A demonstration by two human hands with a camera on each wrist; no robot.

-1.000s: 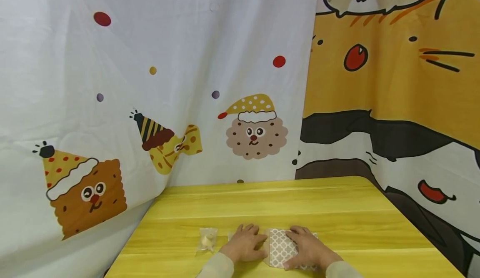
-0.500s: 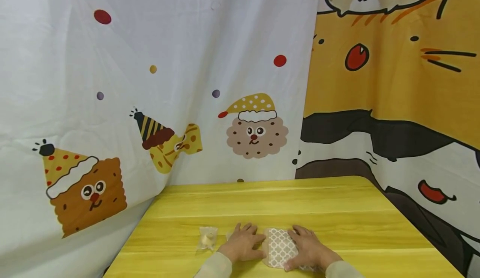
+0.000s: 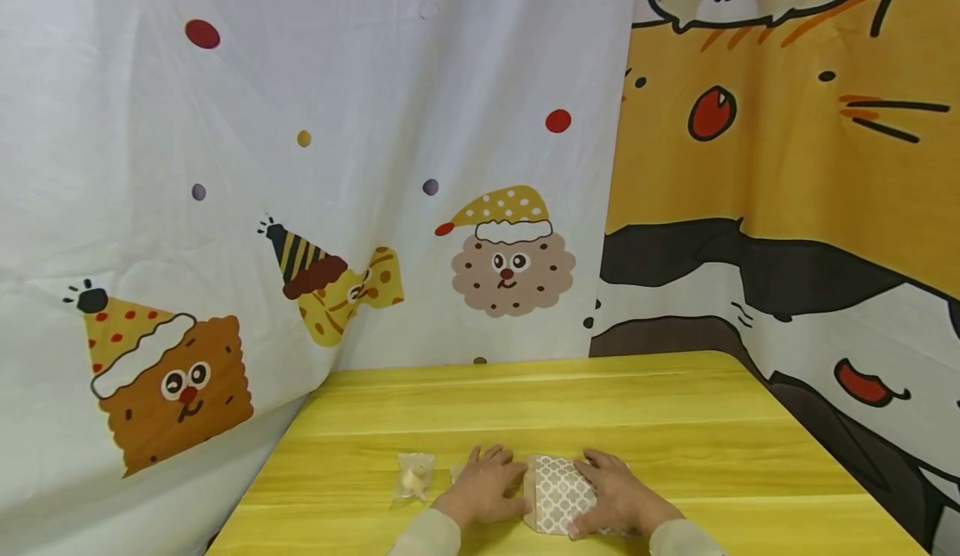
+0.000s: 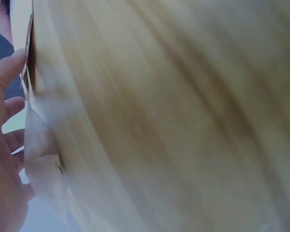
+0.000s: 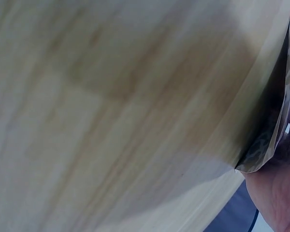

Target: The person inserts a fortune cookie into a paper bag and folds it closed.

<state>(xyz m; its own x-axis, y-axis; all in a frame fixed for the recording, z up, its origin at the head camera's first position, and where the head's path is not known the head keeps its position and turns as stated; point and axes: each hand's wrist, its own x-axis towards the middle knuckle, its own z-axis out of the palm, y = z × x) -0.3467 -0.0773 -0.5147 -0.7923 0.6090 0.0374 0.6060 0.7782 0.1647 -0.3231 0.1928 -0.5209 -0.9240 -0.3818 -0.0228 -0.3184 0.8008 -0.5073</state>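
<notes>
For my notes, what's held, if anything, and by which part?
Patterned packet: the right hand covers its right part, the left hand is at its left edge; actual grip can't be told.

Head view looks forward, down over the table (image 3: 555,418); 2 wrist views share it, close.

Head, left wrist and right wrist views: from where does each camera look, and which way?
Head: on the head, facing forward and down at table and curtain; left hand, right hand, sleeves show.
Left wrist: worn there, facing the table; left hand at left edge.
Right wrist: likewise; right hand at right edge.
Head and left wrist share the left hand.
</notes>
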